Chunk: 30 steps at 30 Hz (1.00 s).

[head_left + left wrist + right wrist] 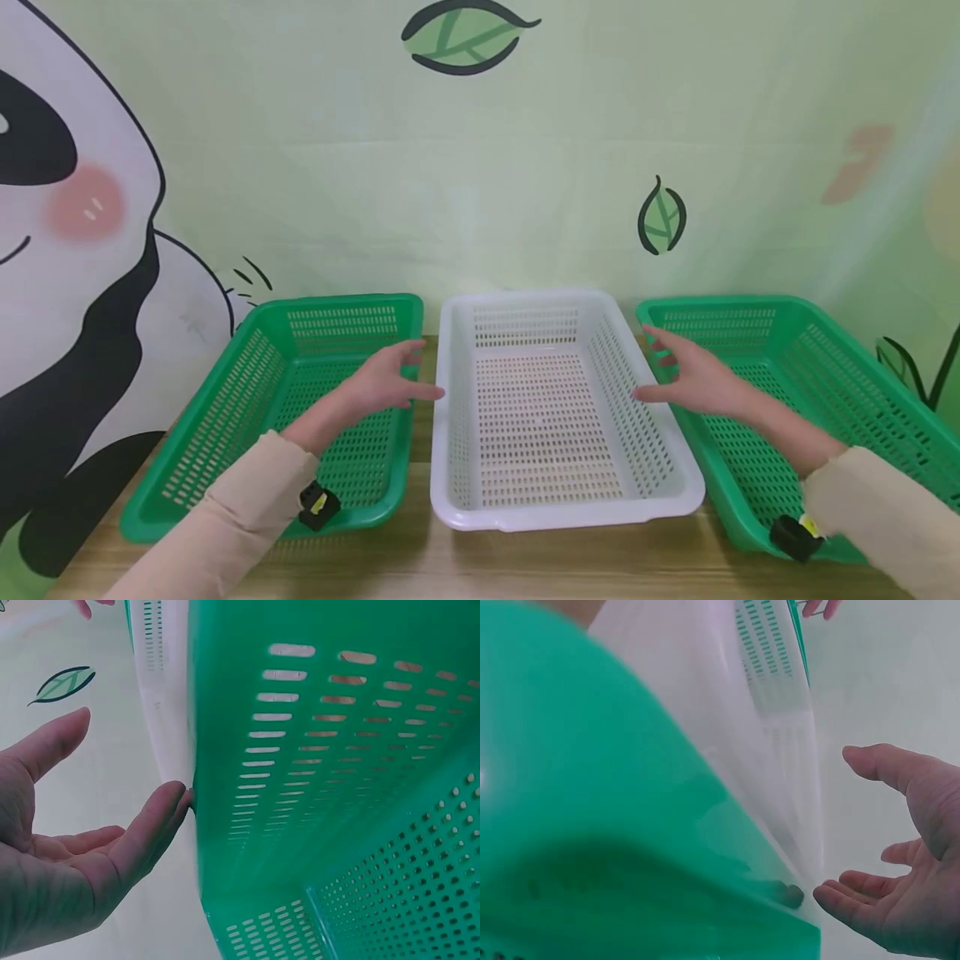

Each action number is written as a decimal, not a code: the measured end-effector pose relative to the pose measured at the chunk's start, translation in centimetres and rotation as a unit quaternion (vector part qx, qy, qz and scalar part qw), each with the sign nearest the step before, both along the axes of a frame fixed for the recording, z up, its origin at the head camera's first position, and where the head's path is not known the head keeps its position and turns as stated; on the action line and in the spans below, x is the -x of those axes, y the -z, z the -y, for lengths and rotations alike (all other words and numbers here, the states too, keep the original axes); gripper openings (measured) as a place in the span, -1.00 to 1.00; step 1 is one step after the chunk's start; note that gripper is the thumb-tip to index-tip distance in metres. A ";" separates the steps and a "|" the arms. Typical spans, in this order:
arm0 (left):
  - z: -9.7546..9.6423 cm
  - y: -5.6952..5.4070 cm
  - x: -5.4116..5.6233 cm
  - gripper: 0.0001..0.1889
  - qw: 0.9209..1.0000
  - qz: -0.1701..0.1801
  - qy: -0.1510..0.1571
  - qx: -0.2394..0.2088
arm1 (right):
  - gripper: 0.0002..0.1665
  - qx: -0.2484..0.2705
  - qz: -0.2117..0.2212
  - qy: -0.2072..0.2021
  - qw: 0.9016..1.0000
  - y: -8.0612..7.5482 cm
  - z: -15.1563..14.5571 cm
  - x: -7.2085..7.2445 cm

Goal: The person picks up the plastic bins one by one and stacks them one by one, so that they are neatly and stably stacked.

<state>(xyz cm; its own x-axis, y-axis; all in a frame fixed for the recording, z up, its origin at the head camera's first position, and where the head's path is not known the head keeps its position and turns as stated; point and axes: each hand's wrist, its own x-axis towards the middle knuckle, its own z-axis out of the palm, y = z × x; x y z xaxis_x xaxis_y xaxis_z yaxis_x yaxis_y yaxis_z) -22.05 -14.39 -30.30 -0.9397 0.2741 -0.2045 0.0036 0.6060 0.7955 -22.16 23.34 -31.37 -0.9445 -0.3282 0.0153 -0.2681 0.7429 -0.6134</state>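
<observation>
A white perforated plastic basket (pixel 562 517) stands between two green ones, and nothing lies in it. My left hand (pixel 384 382) is over the inner side of the left green basket (pixel 142 500), thumb tip by the white basket's left rim. In the left wrist view, a fingertip of that hand (pixel 82 862) meets the edge of the green wall; whether it presses there I cannot tell. My right hand (pixel 693 377) spreads loosely above the gap between the white basket and the right green basket (pixel 750 521). Neither hand holds anything.
The baskets rest on a wood-grain table (pixel 525 571). Behind them hangs a pale green cloth backdrop (pixel 300 150) with a panda and leaves printed on it. A small black device sits at each wrist, below the cream sleeves (pixel 232 517).
</observation>
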 end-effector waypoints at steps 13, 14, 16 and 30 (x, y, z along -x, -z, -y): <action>-1.7 0.1 -0.5 -0.14 0.999 0.032 -0.010 0.035 | 0.13 0.078 0.084 -0.001 0.993 0.7 1.0 -0.9; -1.8 0.1 -0.6 -0.14 0.999 0.036 -0.011 0.038 | 0.12 0.075 0.084 0.001 0.994 0.6 1.0 -1.0; -1.9 0.1 -0.6 -0.14 0.998 0.043 -0.013 0.046 | 0.12 0.070 0.084 0.005 0.994 0.6 1.0 -1.0; -2.0 0.2 -0.8 -0.43 0.996 0.081 0.016 0.036 | -0.01 0.072 0.145 0.010 0.987 1.0 0.7 -1.5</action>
<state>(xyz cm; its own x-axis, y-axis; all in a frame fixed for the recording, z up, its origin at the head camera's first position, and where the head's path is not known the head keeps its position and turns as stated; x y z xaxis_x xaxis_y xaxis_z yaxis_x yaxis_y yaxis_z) -21.21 -12.40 -30.50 -0.8838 0.2829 -0.3726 -0.1003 0.6634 0.7415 -20.65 22.61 -32.39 -0.9222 -0.3232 -0.2123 -0.0508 0.6454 -0.7622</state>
